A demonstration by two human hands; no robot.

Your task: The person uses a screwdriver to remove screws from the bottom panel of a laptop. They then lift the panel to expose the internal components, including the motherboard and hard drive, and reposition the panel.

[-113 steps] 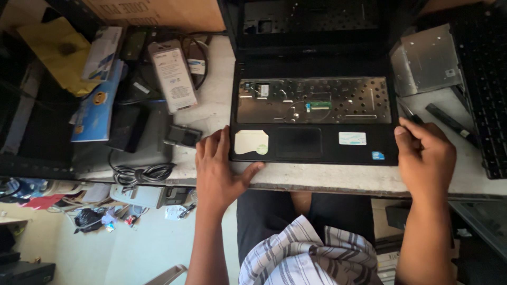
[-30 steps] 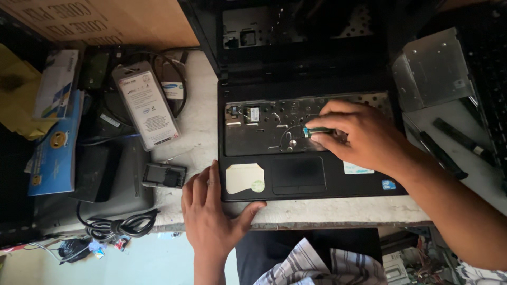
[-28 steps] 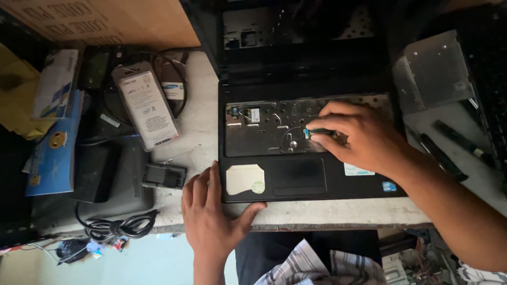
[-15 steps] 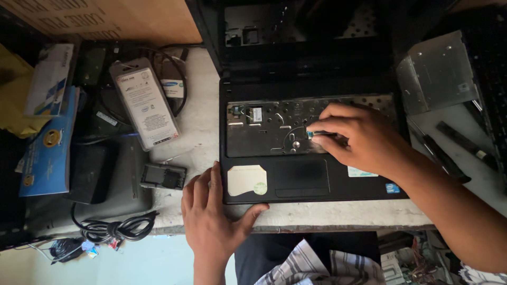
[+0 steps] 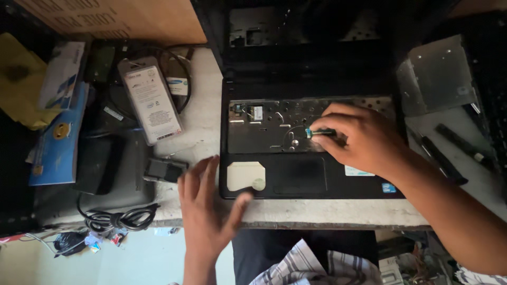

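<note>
A black laptop (image 5: 317, 182) with its keyboard taken out lies open on the bench, the bare metal keyboard tray (image 5: 264, 129) showing. My right hand (image 5: 364, 137) is over the middle of that tray, fingers pinched on a small screwdriver with a green handle (image 5: 318, 132). My left hand (image 5: 208, 206) rests flat with fingers spread on the bench's front edge, thumb touching the laptop's front left corner beside a pale sticker (image 5: 245, 176).
Left of the laptop lie a grey packaged drive (image 5: 150, 100), a small black adapter (image 5: 165, 170), coiled cables (image 5: 119, 217), blue boxes (image 5: 58, 134) and a cardboard box (image 5: 121, 18). A metal bracket (image 5: 435, 76) and black tools (image 5: 449, 150) sit to the right.
Earlier my right hand rested at the laptop's right front corner; it has moved onto the keyboard tray with the screwdriver. In the last second both hands barely shifted.
</note>
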